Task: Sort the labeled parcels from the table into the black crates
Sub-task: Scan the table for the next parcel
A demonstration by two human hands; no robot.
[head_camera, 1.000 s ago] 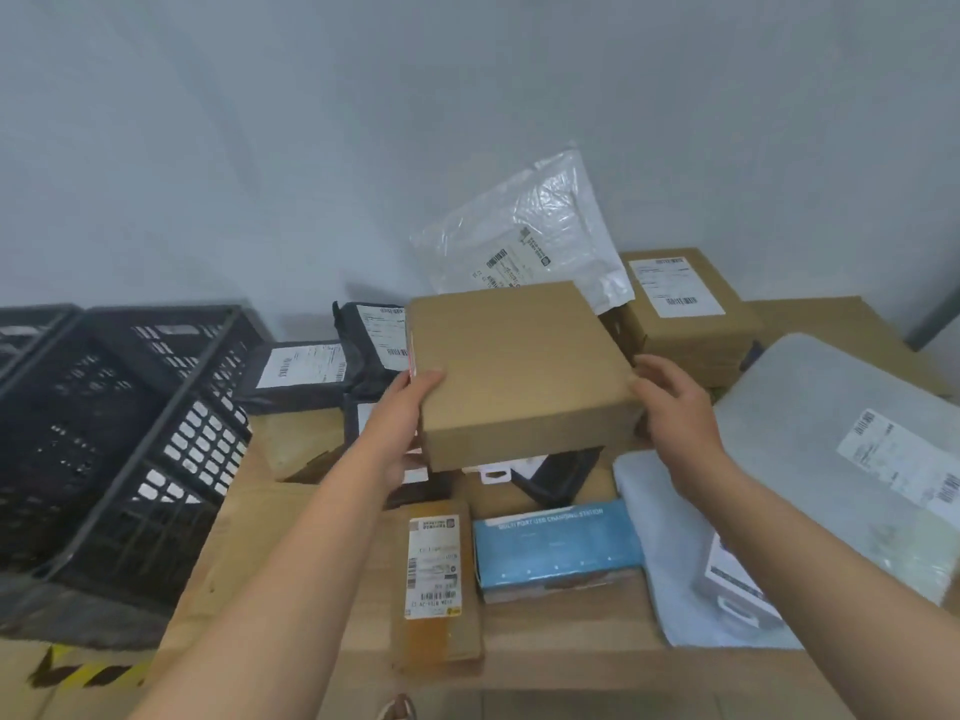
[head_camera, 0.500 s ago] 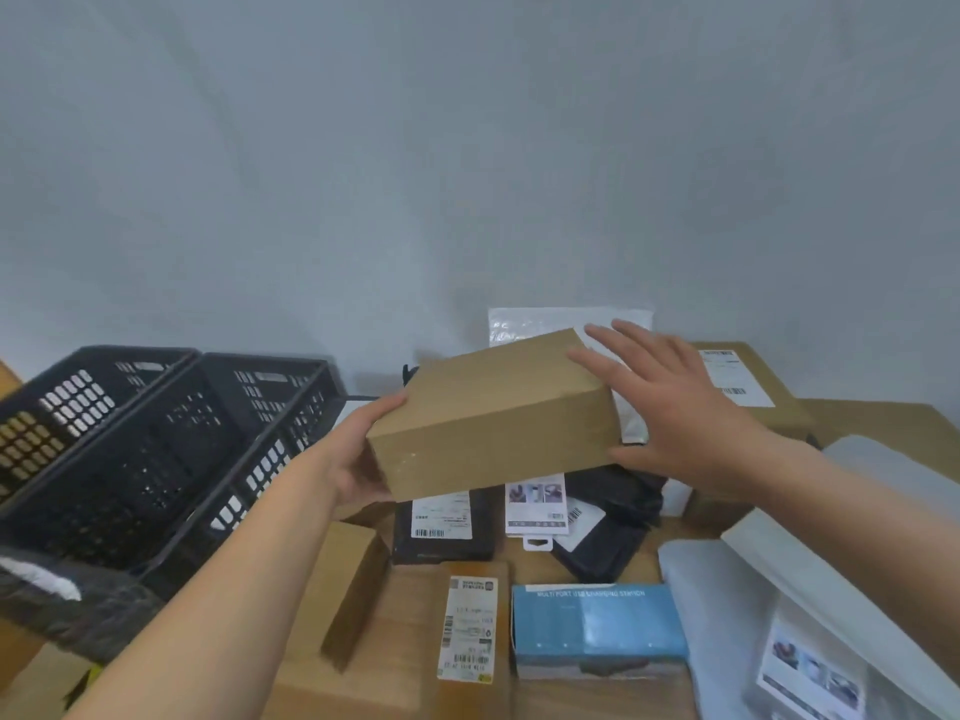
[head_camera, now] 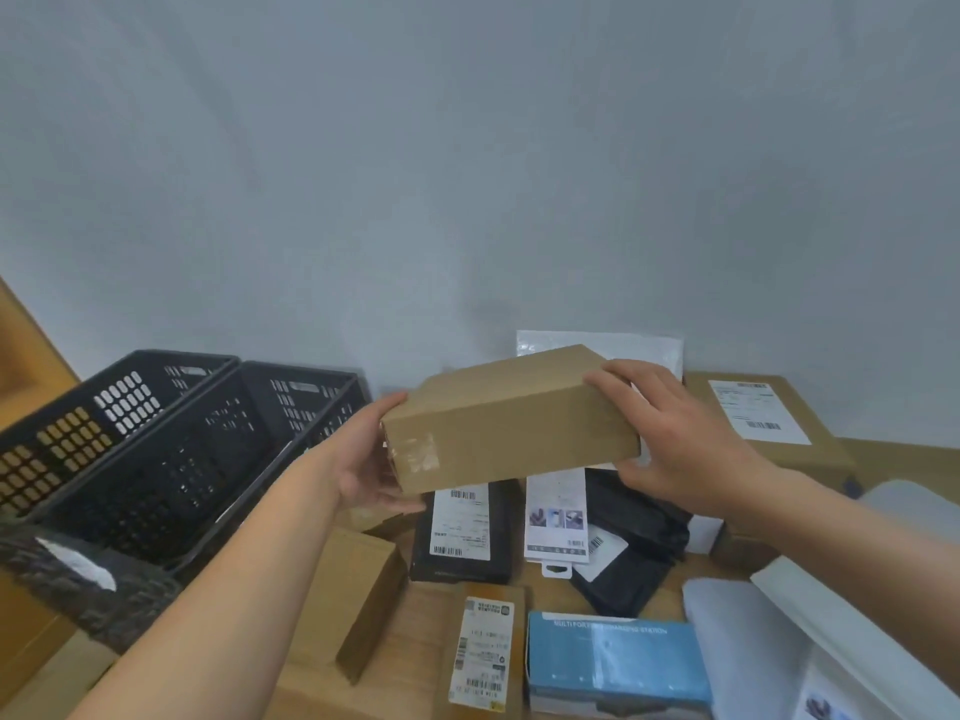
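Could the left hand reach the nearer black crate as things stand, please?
Probably yes: the crate sits open beside the left hand, nothing between, though that hand holds the box.

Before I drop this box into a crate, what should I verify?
1. Grip: left hand and right hand hold the cardboard box at its two ends: ok.
2. Box is clear of the black parcel below it: ok.
3. Label readable: none on the faces in view: cannot tell.
4. Nearer black crate is open-topped, left of the box: ok.
5. Room inside that crate: the bottom is too dark to see: cannot tell.
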